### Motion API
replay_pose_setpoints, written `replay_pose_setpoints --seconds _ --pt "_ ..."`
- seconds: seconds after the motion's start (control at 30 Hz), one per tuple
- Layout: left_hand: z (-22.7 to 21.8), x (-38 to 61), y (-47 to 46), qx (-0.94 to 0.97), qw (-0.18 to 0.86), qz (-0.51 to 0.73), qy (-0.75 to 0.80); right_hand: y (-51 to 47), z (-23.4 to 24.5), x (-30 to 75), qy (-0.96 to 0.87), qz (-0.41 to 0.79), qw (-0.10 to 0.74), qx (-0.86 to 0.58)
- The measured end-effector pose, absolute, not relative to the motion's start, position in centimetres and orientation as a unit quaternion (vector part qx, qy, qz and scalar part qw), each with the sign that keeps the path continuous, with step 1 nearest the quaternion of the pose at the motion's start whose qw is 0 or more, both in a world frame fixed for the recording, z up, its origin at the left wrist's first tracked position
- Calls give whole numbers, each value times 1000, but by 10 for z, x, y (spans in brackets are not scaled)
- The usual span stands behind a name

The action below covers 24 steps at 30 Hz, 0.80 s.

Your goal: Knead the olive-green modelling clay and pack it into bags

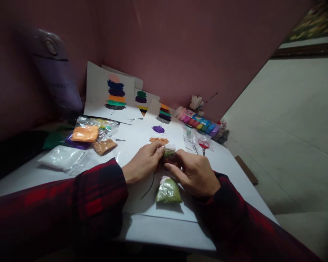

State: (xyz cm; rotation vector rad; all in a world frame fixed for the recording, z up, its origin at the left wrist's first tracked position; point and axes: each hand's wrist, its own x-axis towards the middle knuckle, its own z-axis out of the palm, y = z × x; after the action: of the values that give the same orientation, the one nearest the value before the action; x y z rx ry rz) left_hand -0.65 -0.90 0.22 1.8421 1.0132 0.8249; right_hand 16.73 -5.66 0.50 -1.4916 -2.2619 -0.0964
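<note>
Between my two hands is an olive-green lump [169, 155] that looks like modelling clay, partly covered by my fingers; I cannot tell whether plastic wraps it. My left hand [142, 163] pinches its left side with thumb and forefinger. On its right side, my right hand [195, 171] has curled fingers and the thumb pressed against it. Just below, a clear bag of olive-green clay [168, 192] lies on the white paper [142, 207]. A dark curved line [148, 188] shows on the paper beside my left hand. Beyond my fingers are orange-brown clay strips [159, 140] and a purple clay patch [158, 129].
Bagged orange clay [85, 134] and white clay [60, 158] lie at the left, near a purple bottle [57, 76]. Sheets with striped colour shapes [116, 94] lean on the wall. At the right are red-handled scissors [204, 145] and a multicoloured clay pack [200, 123].
</note>
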Motion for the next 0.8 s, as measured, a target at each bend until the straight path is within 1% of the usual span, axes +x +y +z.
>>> replay_pose_setpoints --seconds 0.8 --pt "3 -7 -9 742 422 326 406 -56 5 168 -804 -29 219 -551"
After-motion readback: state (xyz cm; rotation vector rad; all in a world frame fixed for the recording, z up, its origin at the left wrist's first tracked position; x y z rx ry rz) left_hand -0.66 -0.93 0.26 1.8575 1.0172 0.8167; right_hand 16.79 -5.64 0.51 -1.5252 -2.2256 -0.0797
